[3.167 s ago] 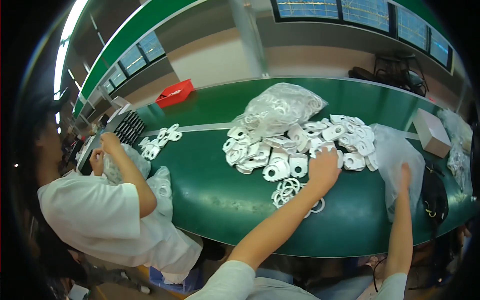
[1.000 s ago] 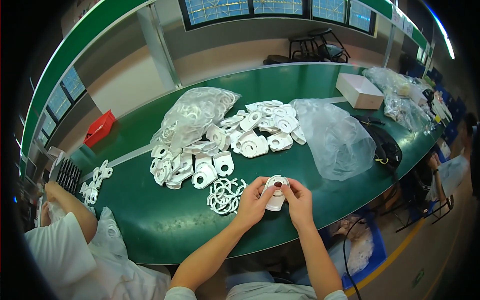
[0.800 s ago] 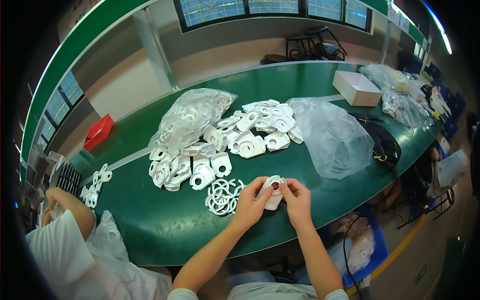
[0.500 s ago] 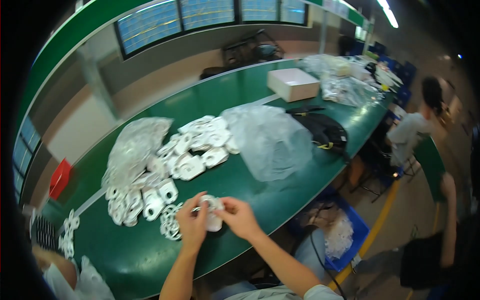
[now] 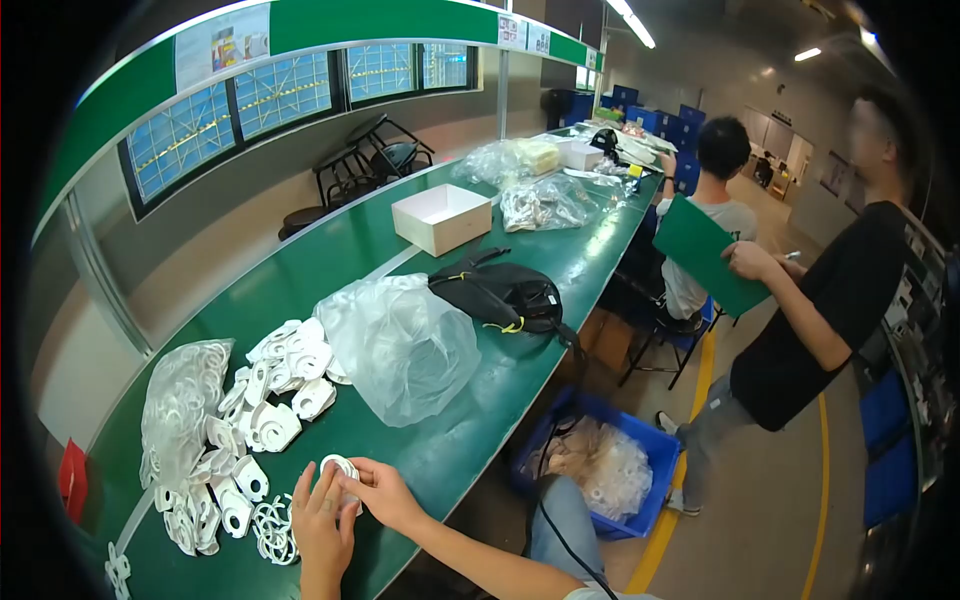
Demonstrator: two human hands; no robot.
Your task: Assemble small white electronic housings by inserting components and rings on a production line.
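Observation:
My left hand (image 5: 322, 520) and my right hand (image 5: 385, 495) meet above the near edge of the green table, both closed on a white round plastic part (image 5: 341, 466). My right thumb and fingers pinch its side, while the left fingers press against it from the other side. Much of the part is hidden by the fingers. Just left of my hands lies a small heap of white rings (image 5: 274, 532). Beyond it are loose white plastic plates with round holes (image 5: 273, 428), beside a clear bag of white rings (image 5: 187, 400).
An empty-looking plastic bag (image 5: 405, 350), a black backpack (image 5: 500, 295) and an open white box (image 5: 442, 222) lie along the green table (image 5: 510, 365). A blue crate (image 5: 655, 465) holds clear plastic bags on the floor. At right, a standing person (image 5: 830, 310) holds a green board (image 5: 705, 255).
The view has swung right and up, bringing the standing person and the far table end into sight. My hands still hold the white part; the left fingers are now straighter.

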